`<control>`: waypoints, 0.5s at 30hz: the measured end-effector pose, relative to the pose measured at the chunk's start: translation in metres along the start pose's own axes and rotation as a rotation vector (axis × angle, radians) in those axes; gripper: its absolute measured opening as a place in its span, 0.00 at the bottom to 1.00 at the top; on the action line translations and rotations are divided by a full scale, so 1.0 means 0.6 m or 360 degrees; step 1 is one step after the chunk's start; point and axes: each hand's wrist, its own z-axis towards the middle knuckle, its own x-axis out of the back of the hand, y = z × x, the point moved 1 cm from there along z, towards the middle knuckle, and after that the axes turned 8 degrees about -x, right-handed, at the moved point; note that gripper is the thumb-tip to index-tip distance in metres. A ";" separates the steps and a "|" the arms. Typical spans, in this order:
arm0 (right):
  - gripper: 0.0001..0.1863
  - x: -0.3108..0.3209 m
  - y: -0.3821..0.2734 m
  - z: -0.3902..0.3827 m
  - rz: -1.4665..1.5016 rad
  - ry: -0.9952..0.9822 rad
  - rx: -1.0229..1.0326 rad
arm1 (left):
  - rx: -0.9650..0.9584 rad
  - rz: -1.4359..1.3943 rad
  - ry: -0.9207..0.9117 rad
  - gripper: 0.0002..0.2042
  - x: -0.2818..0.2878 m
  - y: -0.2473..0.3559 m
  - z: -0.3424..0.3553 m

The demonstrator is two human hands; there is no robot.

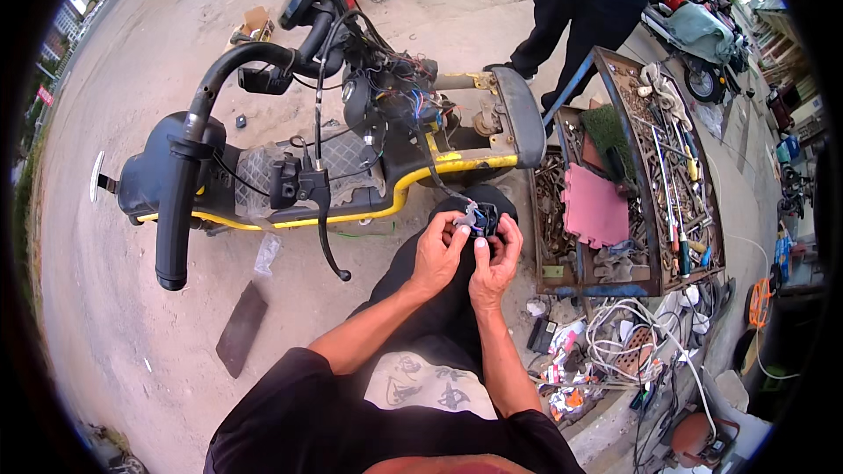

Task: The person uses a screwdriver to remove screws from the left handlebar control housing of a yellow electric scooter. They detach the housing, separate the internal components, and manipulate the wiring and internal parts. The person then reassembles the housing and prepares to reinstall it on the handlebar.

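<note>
Above my knee, a small black part with wires [482, 220] is pinched between both hands; its exact kind is too small to make out. My left hand [436, 256] has its thumb and fingers closed on the part's left side, by a greyish piece. My right hand [495, 265] grips the right side, thumb near the front edge. A cable seems to run from the part up toward the partly stripped scooter [406, 183] with a yellow frame. Loose coloured wires [423, 107] spill from its opened front. The handlebar grip [176, 219] and brake lever [327, 233] lie left of my hands.
At the right stands a metal tool rack [648, 285] with screwdrivers, bolts and a pink foam mat [595, 206]. White cable [606, 320] and litter lie below it. A person [584, 0] stands behind the scooter. A dark flat board [241, 329] rests on the ground at left.
</note>
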 end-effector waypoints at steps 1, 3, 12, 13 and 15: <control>0.27 0.000 0.005 0.000 -0.0022 0.0018 -0.0016 | 0.0041 -0.0035 -0.0004 0.11 0.000 -0.001 0.001; 0.26 0.003 0.009 0.001 -0.0061 -0.0023 -0.0032 | 0.0092 -0.0083 -0.0059 0.11 0.004 -0.003 0.003; 0.26 -0.002 -0.036 0.081 0.0192 -0.0119 -0.0252 | 0.0250 -0.0387 -0.0072 0.10 -0.019 -0.009 0.064; 0.25 -0.005 -0.039 0.096 0.0156 -0.0144 -0.0273 | 0.0260 -0.0395 -0.0066 0.10 -0.024 -0.017 0.077; 0.24 -0.008 -0.033 0.130 -0.0023 -0.0124 -0.0230 | 0.0269 -0.0445 -0.0033 0.09 -0.034 -0.017 0.103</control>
